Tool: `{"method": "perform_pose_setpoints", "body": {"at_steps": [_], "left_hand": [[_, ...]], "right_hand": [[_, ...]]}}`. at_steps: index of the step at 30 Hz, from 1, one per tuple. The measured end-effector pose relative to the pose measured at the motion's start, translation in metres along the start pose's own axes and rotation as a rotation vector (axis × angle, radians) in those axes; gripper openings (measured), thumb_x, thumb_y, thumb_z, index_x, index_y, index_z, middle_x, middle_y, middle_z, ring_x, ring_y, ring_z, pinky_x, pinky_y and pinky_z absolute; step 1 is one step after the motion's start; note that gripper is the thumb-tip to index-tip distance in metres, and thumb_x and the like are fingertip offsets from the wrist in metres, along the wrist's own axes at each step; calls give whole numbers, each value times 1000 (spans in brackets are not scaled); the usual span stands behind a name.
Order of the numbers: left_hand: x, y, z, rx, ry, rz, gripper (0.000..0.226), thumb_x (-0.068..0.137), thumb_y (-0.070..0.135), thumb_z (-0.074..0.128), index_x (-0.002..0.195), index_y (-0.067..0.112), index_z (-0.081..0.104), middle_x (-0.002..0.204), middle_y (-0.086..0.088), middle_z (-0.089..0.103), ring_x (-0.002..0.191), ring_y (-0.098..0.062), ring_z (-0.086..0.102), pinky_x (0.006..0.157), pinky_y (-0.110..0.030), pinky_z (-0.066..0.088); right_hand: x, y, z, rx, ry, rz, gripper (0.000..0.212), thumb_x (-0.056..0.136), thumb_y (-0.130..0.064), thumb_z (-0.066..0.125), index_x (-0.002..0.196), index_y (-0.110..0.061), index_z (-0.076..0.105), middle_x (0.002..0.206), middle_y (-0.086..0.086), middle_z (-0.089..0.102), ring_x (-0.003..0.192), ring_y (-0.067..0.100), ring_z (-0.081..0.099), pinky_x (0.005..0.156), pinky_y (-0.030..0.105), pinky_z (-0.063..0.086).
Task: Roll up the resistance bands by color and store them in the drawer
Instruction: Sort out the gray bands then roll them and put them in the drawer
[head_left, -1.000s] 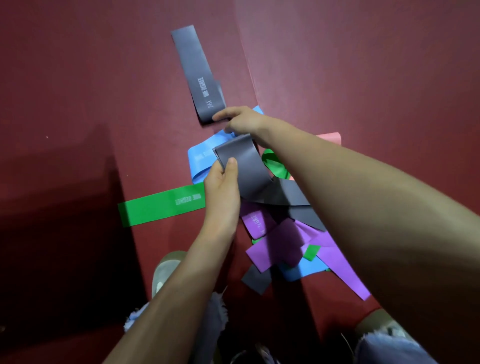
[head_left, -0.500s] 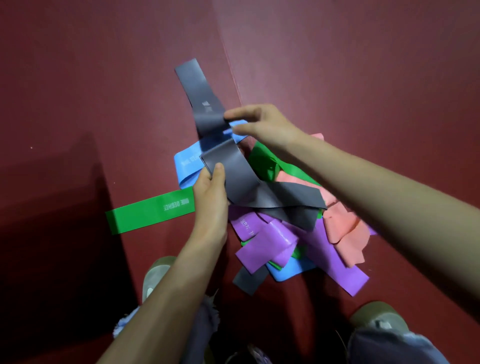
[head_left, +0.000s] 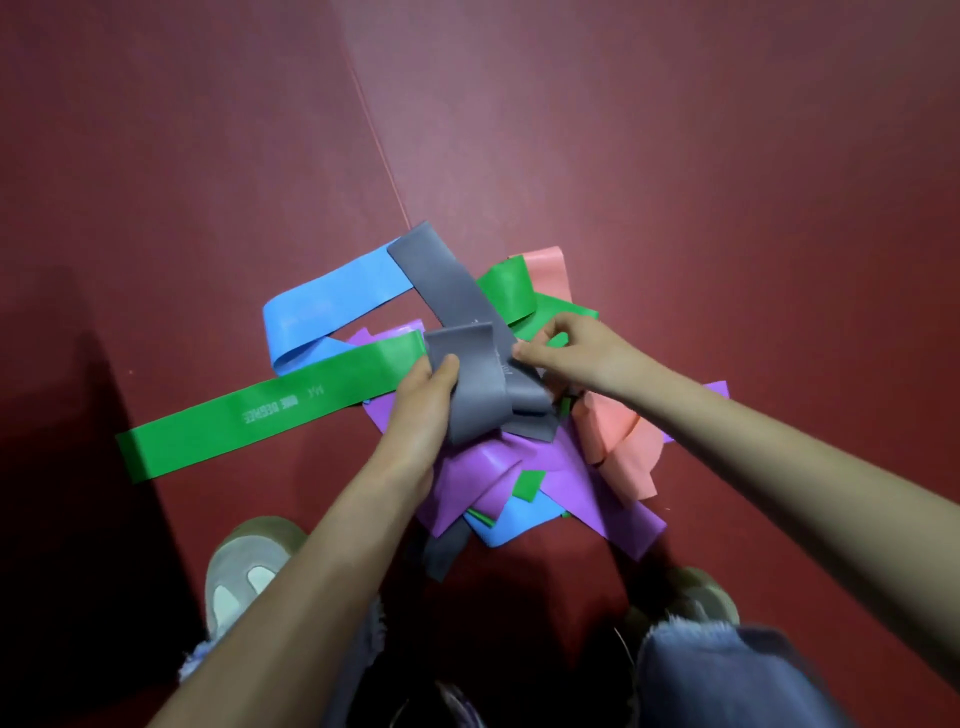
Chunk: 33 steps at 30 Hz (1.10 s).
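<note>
Found the left hand (head_left: 421, 400) gripping a folded length of grey band (head_left: 478, 374) above the heap, thumb on its front, with the right hand (head_left: 571, 353) pinching the grey band's right edge just beside it. Noted the grey strip running up and left from the hands over a blue band (head_left: 332, 301), and 1 long green band (head_left: 270, 415) lying flat on the red floor (head_left: 675, 182) to the left. Recorded purple bands (head_left: 545, 467) and pink bands (head_left: 623, 447) tangled under both hands.

Band pile (head_left: 561, 467) ahead, floor (head_left: 675, 156) room beyond, likely leftward
</note>
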<state>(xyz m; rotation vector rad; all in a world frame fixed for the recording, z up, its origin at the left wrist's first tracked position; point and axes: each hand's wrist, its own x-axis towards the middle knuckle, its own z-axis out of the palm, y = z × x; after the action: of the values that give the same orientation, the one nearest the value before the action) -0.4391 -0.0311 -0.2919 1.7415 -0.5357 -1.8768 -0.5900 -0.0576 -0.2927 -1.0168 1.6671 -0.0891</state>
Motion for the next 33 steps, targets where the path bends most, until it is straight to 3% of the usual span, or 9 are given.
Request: {"method": "perform_pose_setpoints", "body": {"at_steps": [4, 9, 14, 19, 22, 24, 28, 30, 33], "left_hand": [[5, 2, 0, -25, 75, 3, 21, 95, 17, 37, 87, 21, 56, 108, -14, 61, 95, -25, 57, 93, -41, 46], [1, -2, -12, -80, -92, -58, 22, 96, 15, 34, 96, 20, 55, 88, 0, 63, 69, -6, 62, 58, -14, 51], [-3, -2, -11, -2, -200, -65, 19, 93, 14, 40, 89, 17, 59, 86, -4, 64, 75, -13, 61, 65, -22, 49], [-6, -4, -1, 46, -166, -81, 19, 92, 11, 42, 87, 14, 61, 83, -7, 63, 74, -18, 58, 69, -28, 46], [-7, -9, -1, 16, -186, -112, 20, 92, 10, 43, 102, 10, 60, 75, 3, 69, 65, -7, 63, 63, -18, 51], [-8, -12, 0, 13, -191, -119, 25, 93, 10, 41, 112, 7, 57, 84, -1, 68, 68, -7, 63, 63, -16, 51], [-10, -6, 0, -112, -134, -109, 21, 94, 12, 39, 106, 15, 56, 92, 0, 64, 60, 1, 64, 61, -15, 52], [-7, 2, -2, -211, -94, -90, 20, 95, 14, 38, 97, 18, 58, 83, 5, 68, 63, 0, 65, 63, -17, 53], [-1, 12, -9, -362, -140, -107, 24, 94, 17, 38, 107, 11, 58, 95, -2, 70, 82, -9, 65, 75, -21, 53]], "right_hand": [[11, -7, 9, -127, -106, -26, 28, 83, -11, 62, 59, -17, 47, 40, -4, 48, 26, -3, 44, 31, 7, 29], [2, 1, 8, 105, -337, -48, 26, 84, 3, 53, 65, -14, 50, 35, -10, 46, 30, -2, 41, 39, 6, 31], [-10, 20, 9, 68, -500, -71, 17, 83, 3, 55, 75, -10, 59, 36, -13, 45, 36, -1, 37, 46, 12, 29], [-7, 30, 19, 227, -347, -18, 15, 70, -2, 51, 83, -3, 58, 63, 1, 43, 56, 8, 34, 53, 22, 28], [-6, 21, 12, 443, -279, 167, 13, 71, -19, 52, 60, -21, 44, 51, -3, 38, 46, 9, 33, 48, 24, 24], [-1, 14, 11, 374, -228, 206, 19, 83, -28, 55, 66, -20, 52, 46, -7, 47, 40, 7, 43, 43, 18, 30], [12, 3, 21, 355, -53, 14, 7, 87, -10, 55, 91, -8, 60, 73, 0, 56, 43, -7, 51, 52, 14, 41], [13, 2, 23, 465, 7, -80, 23, 86, 0, 51, 108, -4, 56, 82, 0, 58, 48, -10, 52, 60, 12, 44], [4, 2, 20, 523, -85, -232, 24, 86, 5, 48, 100, -14, 54, 86, -5, 58, 62, -10, 55, 70, 12, 44]]}}
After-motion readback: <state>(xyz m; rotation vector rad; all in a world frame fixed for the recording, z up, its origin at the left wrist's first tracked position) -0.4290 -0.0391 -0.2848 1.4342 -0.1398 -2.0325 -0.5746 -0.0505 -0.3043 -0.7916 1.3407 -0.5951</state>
